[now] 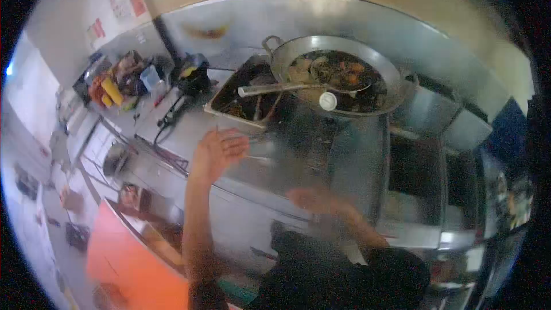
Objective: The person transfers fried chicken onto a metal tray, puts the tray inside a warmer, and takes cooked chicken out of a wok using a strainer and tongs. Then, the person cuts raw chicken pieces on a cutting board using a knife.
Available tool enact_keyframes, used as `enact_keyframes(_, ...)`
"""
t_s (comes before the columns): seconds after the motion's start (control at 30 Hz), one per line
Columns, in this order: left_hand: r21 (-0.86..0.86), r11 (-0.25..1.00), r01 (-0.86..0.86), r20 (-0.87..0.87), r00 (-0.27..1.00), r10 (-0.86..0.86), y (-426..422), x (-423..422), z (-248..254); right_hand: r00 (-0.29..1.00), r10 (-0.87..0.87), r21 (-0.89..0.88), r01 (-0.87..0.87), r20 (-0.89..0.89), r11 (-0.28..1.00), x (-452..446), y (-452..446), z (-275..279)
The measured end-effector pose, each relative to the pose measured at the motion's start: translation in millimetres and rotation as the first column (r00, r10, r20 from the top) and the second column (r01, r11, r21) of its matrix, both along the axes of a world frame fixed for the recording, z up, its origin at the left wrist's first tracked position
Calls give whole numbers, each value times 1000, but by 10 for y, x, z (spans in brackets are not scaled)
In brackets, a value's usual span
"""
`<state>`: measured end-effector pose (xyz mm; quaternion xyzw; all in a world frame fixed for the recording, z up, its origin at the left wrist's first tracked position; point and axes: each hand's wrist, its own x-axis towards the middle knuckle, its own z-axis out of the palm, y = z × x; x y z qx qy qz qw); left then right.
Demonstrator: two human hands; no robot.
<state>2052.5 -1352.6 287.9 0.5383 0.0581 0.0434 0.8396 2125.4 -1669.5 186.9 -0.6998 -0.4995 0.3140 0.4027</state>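
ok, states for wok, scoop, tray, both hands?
Two-handled wok: uncovered, dark liquid and food inside.
Long-handled scoop: in the wok, handle over the rim.
Rectangular tray: uncovered, dark inside.
Left hand: open, empty.
Right hand: motion-blurred, grip unclear.

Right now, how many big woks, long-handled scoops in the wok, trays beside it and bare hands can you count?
Big wok: 1
Long-handled scoop: 1
Tray: 1
Bare hands, left hand and right hand: 2
Total: 5
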Motion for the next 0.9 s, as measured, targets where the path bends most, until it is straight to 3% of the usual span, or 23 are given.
enact_keyframes(0.03, -32, 997, 77, -49, 996, -78, 213, 242, 131, 999, -27, 33, 27, -19, 999, 41, 169, -63)
enact_keyframes(0.1, -20, 991, 129, -113, 985, -131, 374, 697, 397, 988, -111, -100, 100, -103, 990, 163, 411, -117)
enact_keyframes(0.17, -42, 984, 174, -196, 964, -179, 403, 1066, 540, 991, -99, -4, 99, -85, 995, 309, 736, -589)
enact_keyframes(0.23, -5, 909, 416, -191, 892, -409, 412, 1405, 658, 994, -93, 82, 96, -51, 992, 319, 985, -724)
enact_keyframes(0.33, 35, 872, 488, -327, 830, -452, 433, 1794, 596, 961, -271, -7, 271, 51, 962, 284, 1195, -392)
enact_keyframes(0.37, 26, 857, 514, -323, 816, -480, 478, 1896, 583, 930, -283, 39, 282, 234, 959, 256, 1218, -358)
enact_keyframes(0.43, 66, 785, 616, -387, 741, -549, 516, 2068, 474, 854, -304, 63, 307, 422, 950, 202, 1214, -486)
enact_keyframes(0.53, -172, 714, 679, -375, 625, -684, 425, 2364, 332, 809, -439, 1, 476, 392, 879, 223, 1163, -808)
enact_keyframes(0.6, -302, 655, 692, -394, 536, -747, 403, 2388, 214, 739, -650, -53, 667, 179, 743, 12, 1077, -898)
enact_keyframes(0.63, -231, 687, 689, -410, 572, -711, 354, 2440, 182, 731, -655, -71, 676, 193, 734, -32, 1073, -942)
enact_keyframes(0.7, -65, 739, 670, -445, 644, -623, 331, 2531, 138, 730, -554, -314, 677, 400, 666, -118, 1217, -1044)
enact_keyframes(0.73, -71, 728, 682, -450, 629, -634, 308, 2531, 114, 724, -566, -320, 686, 394, 654, -231, 1269, -1092)
enact_keyframes(0.83, -129, 727, 675, -317, 667, -675, 493, 2385, 63, 554, -685, -131, 813, 474, 567, -611, 1604, -1045)
enact_keyframes(0.9, -63, 736, 674, -333, 681, -652, 663, 2242, 140, 360, -871, 107, 904, 334, 414, -730, 1802, -965)
